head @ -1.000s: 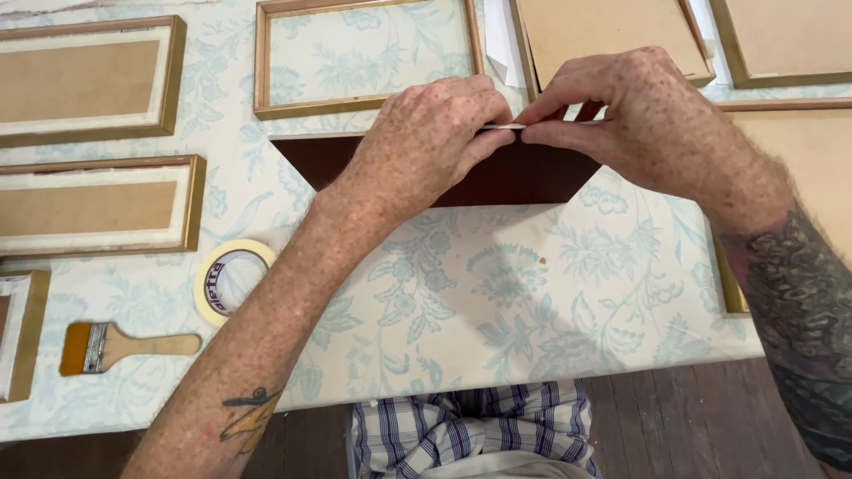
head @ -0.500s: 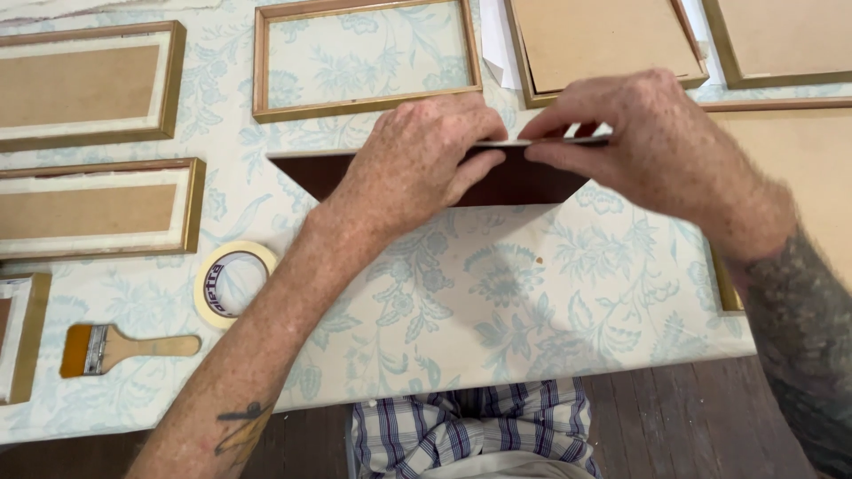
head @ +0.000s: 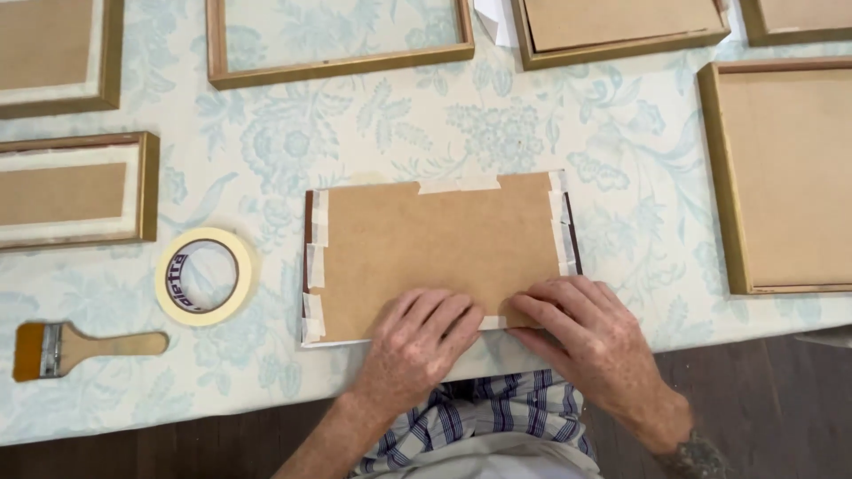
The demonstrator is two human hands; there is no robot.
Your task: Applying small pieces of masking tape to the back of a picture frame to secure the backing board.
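A brown board (head: pixel 439 253) lies flat on the table (head: pixel 426 133), near the front edge and right in front of the person. It is the back of a picture frame, and strips of pale tape (head: pixel 317 266) run along its sides and top. The left hand (head: pixel 417 341) lies flat on the near edge of the board, palm down, with the fingers stretched out and close together. The right hand (head: pixel 590 341) lies just beside it, at the near right corner, also flat, with its fingers pointing to the left. Both hands press down on the board and grip nothing. Their fingertips are very near each other, over a strip of tape on the bottom edge. A roll of pale tape (head: pixel 206 276) lies on the table to the left of the board, near it but not touching. Farther left, by the table's edge, lies a paintbrush (head: pixel 84 346) with a wooden handle. More wooden frames lie all around: two at the left (head: pixel 75 191), three along the top (head: pixel 342 40), and a big one at the right (head: pixel 781 177). The table has a pale cloth with blue flowers and leaves on it. The person's checked shirt (head: pixel 493 421) shows below the table edge.
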